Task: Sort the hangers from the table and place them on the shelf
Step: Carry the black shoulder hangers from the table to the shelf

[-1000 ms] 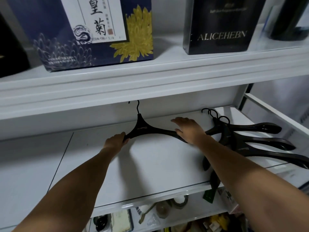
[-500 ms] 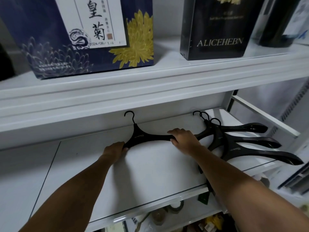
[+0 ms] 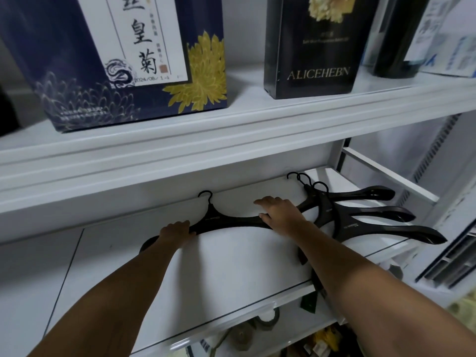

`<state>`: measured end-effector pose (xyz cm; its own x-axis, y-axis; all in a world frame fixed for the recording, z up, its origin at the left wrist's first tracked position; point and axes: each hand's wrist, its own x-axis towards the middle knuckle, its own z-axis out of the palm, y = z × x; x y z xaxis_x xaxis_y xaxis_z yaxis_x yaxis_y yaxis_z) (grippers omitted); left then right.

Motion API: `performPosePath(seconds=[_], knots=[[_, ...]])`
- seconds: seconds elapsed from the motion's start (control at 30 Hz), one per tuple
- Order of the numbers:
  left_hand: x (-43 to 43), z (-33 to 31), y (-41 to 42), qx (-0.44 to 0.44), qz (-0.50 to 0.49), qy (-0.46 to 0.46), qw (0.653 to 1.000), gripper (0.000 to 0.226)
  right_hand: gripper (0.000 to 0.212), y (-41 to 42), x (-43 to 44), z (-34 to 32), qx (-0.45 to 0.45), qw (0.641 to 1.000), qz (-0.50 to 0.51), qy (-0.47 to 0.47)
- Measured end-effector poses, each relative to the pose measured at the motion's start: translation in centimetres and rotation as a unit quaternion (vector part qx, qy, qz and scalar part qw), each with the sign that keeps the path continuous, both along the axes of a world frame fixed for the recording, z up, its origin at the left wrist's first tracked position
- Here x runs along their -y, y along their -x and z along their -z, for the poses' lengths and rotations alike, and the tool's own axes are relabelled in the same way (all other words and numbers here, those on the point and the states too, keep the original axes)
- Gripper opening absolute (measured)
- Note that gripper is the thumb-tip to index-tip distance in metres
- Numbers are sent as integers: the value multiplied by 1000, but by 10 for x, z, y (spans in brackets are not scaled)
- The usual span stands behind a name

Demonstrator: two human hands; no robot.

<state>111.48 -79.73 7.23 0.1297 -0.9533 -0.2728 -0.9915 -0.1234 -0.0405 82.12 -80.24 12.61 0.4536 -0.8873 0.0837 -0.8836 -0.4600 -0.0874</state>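
A black hanger (image 3: 226, 220) lies flat on the white shelf (image 3: 211, 274), its hook pointing toward the back wall. My left hand (image 3: 176, 231) grips its left arm near the end. My right hand (image 3: 279, 212) rests on its right arm, thumb under the edge and fingers spread over it. To the right, three more black hangers (image 3: 360, 215) lie stacked in a fan, hooks together at the back, their right arms reaching toward the shelf's right edge.
The shelf above carries a dark blue box (image 3: 123, 60) with a yellow flower, a black box (image 3: 314, 45) and a dark bottle (image 3: 401, 37). A white side rail (image 3: 386, 173) bounds the shelf at right. Small items lie on the shelf below (image 3: 257, 328).
The hanger has slid a little toward me and lies flat on the shelf. My right fingers have loosened and spread over its right arm. The view has tilted downward.
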Motion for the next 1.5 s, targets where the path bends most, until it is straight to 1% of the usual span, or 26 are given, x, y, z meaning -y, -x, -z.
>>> performPosePath(seconds=[0.1,0.17,0.27,0.37,0.63,0.77,0.87,1.0,1.1,1.37,1.5], knots=[[0,-10,10,13,8,13,1000,52,45,5,-3,-6,-8,1000,5,6],[1,-21,19,5,52,50,997,56,46,9,-6,-10,-7,1000,11,6],[1,-42,35,-54,138,98,984,58,46,17,-10,-18,-11,1000,20,8],[2,-60,51,-97,186,133,969,58,47,29,-13,-27,-11,999,34,9],[0,-106,117,-106,236,143,955,56,48,91,-41,-62,20,997,70,40],[-11,-126,164,-127,249,146,949,56,49,136,-65,-71,21,995,83,55],[-23,-138,203,-127,270,159,941,57,49,167,-84,-76,21,994,96,57],[-41,-150,259,-133,308,163,928,56,51,211,-109,-83,18,990,135,37],[-52,-153,301,-137,334,164,918,56,51,248,-134,-85,31,984,163,58],[-91,-157,433,-153,439,144,873,54,52,357,-215,-86,15,963,263,62],[-114,-156,502,-156,495,140,843,56,51,411,-262,-82,6,945,322,61]])
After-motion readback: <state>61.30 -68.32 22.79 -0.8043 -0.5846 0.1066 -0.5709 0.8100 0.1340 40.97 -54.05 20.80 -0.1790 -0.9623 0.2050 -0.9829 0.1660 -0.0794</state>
